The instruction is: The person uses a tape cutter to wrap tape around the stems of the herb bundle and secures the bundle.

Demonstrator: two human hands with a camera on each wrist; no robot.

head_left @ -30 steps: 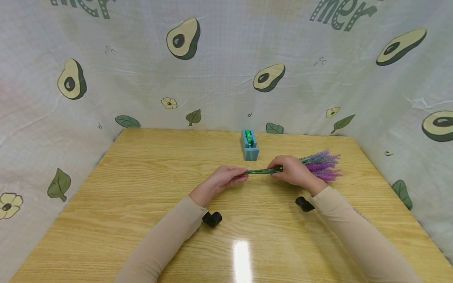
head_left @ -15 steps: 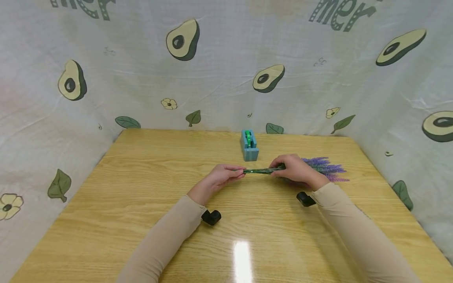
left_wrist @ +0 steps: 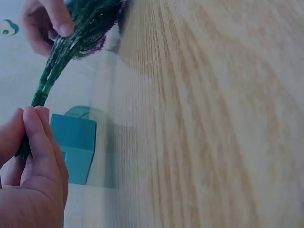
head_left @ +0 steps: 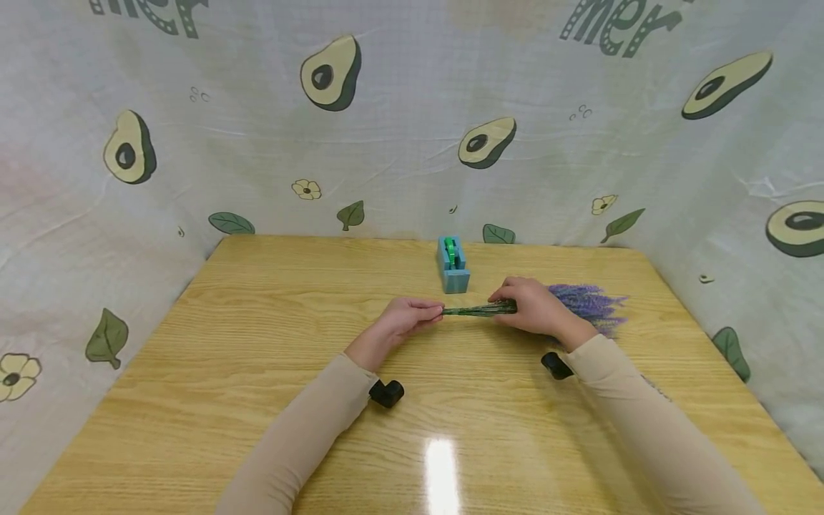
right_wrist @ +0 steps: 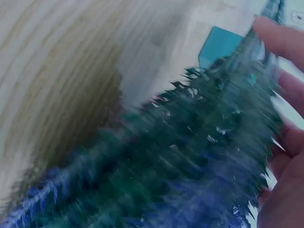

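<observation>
A bunch of lavender-like flowers with purple heads and green stems lies crosswise between the two hands, raised above the table. My left hand pinches the stem ends between thumb and fingers; the left wrist view shows the stems running up out of that pinch. Further along, my right hand holds the bunch where stems meet leaves, thumb and fingers around it. Leafy green parts fill the right wrist view, blurred. The right hand hides part of the bunch in the head view.
A blue tape dispenser with a green roll stands behind the hands on the wooden table. A light curtain printed with avocados hangs around the back and sides.
The bunch has turned about its length: pink and magenta heads showed on the near side a second ago, now mostly violet ones. Both hands have stayed nearly in place.
</observation>
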